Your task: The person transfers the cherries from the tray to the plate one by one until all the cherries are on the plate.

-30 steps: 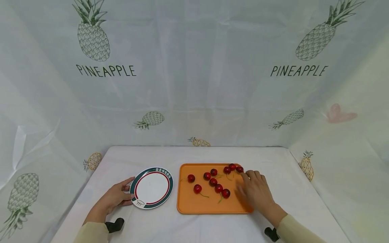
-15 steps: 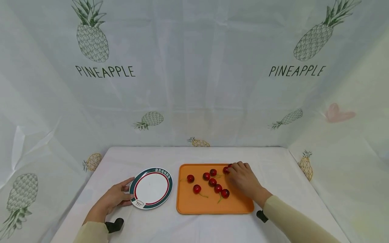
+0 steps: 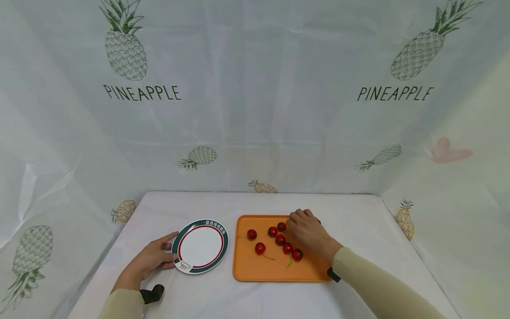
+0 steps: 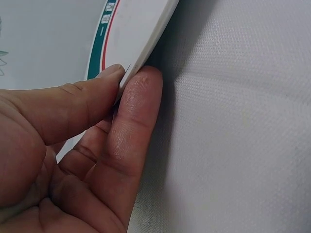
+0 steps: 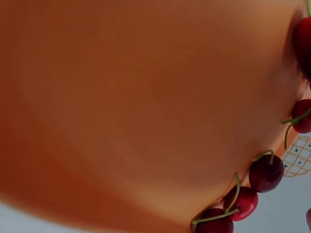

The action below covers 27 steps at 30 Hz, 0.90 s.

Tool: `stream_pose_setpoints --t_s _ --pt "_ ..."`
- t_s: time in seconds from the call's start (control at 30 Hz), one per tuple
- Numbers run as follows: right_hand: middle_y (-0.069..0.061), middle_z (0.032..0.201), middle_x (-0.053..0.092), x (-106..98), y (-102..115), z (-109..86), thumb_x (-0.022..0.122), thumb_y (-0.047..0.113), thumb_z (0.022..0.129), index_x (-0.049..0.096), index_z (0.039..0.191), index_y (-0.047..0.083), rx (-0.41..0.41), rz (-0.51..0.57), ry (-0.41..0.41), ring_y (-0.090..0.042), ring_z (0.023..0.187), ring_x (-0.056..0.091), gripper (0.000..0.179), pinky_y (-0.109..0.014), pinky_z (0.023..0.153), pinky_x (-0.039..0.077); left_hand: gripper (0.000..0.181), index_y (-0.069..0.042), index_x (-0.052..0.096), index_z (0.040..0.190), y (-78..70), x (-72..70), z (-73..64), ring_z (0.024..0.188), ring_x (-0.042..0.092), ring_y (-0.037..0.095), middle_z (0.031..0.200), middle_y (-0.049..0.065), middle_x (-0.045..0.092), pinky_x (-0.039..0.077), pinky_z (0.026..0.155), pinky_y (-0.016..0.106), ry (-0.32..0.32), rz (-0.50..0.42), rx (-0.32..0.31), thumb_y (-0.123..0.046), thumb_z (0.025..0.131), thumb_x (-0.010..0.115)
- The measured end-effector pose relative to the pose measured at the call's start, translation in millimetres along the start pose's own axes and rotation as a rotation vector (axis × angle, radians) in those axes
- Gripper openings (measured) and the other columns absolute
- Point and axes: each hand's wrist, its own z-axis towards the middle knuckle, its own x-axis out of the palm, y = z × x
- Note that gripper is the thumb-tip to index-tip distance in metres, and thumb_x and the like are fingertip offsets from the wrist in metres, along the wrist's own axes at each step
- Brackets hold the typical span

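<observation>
My left hand (image 3: pixel 153 256) holds a round white plate (image 3: pixel 201 249) with a dark green rim and a red ring. In the left wrist view, the thumb (image 4: pixel 73 104) and fingers pinch the plate's edge. My right hand (image 3: pixel 306 229) is over the far right part of an orange tray (image 3: pixel 245 266), its fingers bent down among the cherries. Several red cherries (image 3: pixel 260 248) with green stems lie on the tray. The right wrist view has cherries (image 5: pixel 266 172) in a row along the tray's edge. Whether the right fingers hold a cherry, I cannot tell.
A white cloth (image 3: pixel 191 294) covers the table under plate and tray. Behind stands a pale curtain (image 3: pixel 263 124) printed with pineapples. Black bands (image 3: pixel 152 293) show at the wrists.
My right hand has moved left over the tray's back part and now covers the cherries in the far right corner. The left hand and plate have stayed in place.
</observation>
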Motion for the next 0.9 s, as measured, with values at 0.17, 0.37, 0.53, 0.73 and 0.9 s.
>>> stream_pose_setpoints --t_s 0.17,0.37,0.53,0.73,0.9 --pt "-0.001 0.104 0.063 7.5 1.8 2.8 0.09 0.024 0.086 0.068 0.103 0.014 -0.029 -0.021 0.009 -0.022 0.101 0.056 0.03 -0.036 0.089 0.052 0.085 -0.012 0.034 0.165 2.4 -0.5 1.8 0.087 0.066 0.021 0.138 0.028 0.041 0.066 0.077 0.036 -0.002 -0.002 0.001 0.005 0.092 0.074" --pt "-0.002 0.104 0.062 9.4 2.3 3.0 0.091 0.019 0.084 0.069 0.107 0.013 -0.03 -0.042 0.047 -0.023 0.1 0.054 0.033 -0.037 0.088 0.051 0.085 -0.012 0.035 0.165 4.1 -2.1 2.8 0.089 0.066 0.023 0.139 0.028 0.042 0.067 0.077 0.036 0.007 -0.005 0.015 0.006 0.091 0.074" --pt "-0.002 0.104 0.062 9.1 1.4 2.8 0.091 0.018 0.083 0.07 0.108 0.013 -0.029 -0.026 0.046 -0.023 0.099 0.054 0.033 -0.037 0.088 0.051 0.085 -0.012 0.036 0.165 4.9 -2.0 2.8 0.089 0.066 0.023 0.14 0.029 0.043 0.067 0.077 0.036 0.005 0.004 0.018 0.005 0.091 0.075" --pt "-0.002 0.103 0.062 9.3 0.9 2.7 0.091 0.021 0.084 0.07 0.107 0.013 -0.038 -0.02 0.05 -0.023 0.098 0.053 0.032 -0.036 0.087 0.051 0.085 -0.012 0.036 0.165 5.3 -1.6 3.3 0.089 0.067 0.022 0.14 0.029 0.045 0.067 0.078 0.036 0.003 0.002 0.02 0.005 0.091 0.075" --pt "-0.002 0.104 0.062 8.8 1.6 3.4 0.091 0.019 0.083 0.068 0.107 0.013 -0.05 -0.033 0.078 -0.023 0.097 0.052 0.034 -0.035 0.086 0.051 0.085 -0.011 0.036 0.165 5.8 -2.0 3.7 0.089 0.067 0.023 0.138 0.028 0.046 0.067 0.078 0.036 0.006 0.002 0.025 0.006 0.091 0.075"
